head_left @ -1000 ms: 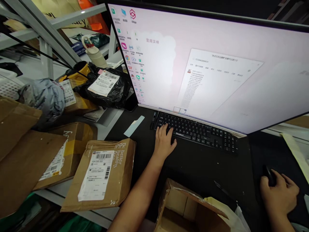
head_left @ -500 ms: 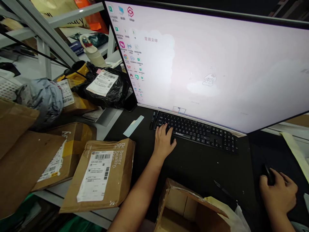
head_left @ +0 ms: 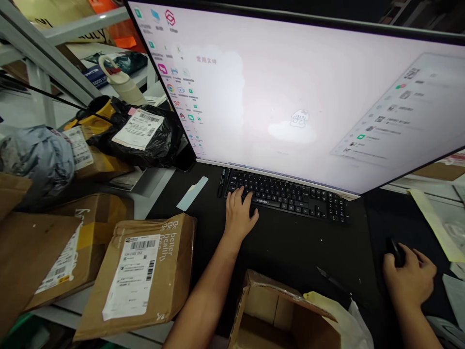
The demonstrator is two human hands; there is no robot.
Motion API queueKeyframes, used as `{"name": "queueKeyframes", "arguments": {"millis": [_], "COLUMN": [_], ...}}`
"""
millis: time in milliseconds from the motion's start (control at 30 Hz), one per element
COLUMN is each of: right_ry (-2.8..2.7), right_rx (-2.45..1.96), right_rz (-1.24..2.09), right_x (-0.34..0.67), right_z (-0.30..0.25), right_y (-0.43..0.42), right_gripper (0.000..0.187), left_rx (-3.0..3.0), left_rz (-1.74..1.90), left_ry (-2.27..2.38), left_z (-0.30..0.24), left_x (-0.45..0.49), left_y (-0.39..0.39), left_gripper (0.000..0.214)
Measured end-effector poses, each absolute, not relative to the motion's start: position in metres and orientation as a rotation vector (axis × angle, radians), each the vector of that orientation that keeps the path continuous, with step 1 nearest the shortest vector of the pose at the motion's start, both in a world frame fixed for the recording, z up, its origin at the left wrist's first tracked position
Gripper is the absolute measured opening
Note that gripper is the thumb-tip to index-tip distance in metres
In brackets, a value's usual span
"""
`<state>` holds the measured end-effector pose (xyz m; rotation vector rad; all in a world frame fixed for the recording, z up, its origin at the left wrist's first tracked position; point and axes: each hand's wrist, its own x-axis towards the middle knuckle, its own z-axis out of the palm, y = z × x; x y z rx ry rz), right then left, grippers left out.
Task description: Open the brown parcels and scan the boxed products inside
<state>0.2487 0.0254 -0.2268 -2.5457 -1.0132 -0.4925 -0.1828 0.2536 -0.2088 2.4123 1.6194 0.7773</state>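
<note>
My left hand [head_left: 238,213] rests on the left end of a black keyboard [head_left: 290,196], fingers spread over the keys. My right hand [head_left: 409,278] lies cupped over a black mouse [head_left: 395,249] at the right on the black desk mat [head_left: 290,249]. A large monitor [head_left: 290,87] stands over the keyboard, showing a pale desktop with icons at the left and a panel at its right edge.
Brown paper parcels with labels [head_left: 140,271] lie at the left, beside a black bagged parcel [head_left: 141,133] and a grey one [head_left: 34,157]. An open cardboard box [head_left: 276,310] sits at the near edge. A pale card [head_left: 192,193] lies by the keyboard.
The window in the middle of the screen has closed and a panel now shows at the screen's right edge. The view has shifted right. Both hands stay on keyboard and mouse.
</note>
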Motion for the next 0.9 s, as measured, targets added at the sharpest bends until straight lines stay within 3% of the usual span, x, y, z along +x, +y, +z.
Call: {"name": "queueKeyframes", "arguments": {"millis": [900], "right_ry": [-0.975], "right_rx": [-2.522], "right_rz": [-0.479], "right_x": [0.2509], "right_z": [-0.2258], "right_y": [0.0257], "right_gripper": [0.052], "left_rx": [2.433], "left_rz": [0.775], "left_ry": [1.627], "left_z": [-0.2105], "left_x": [-0.1818], "left_y": [0.2537], "left_gripper": [0.051]}}
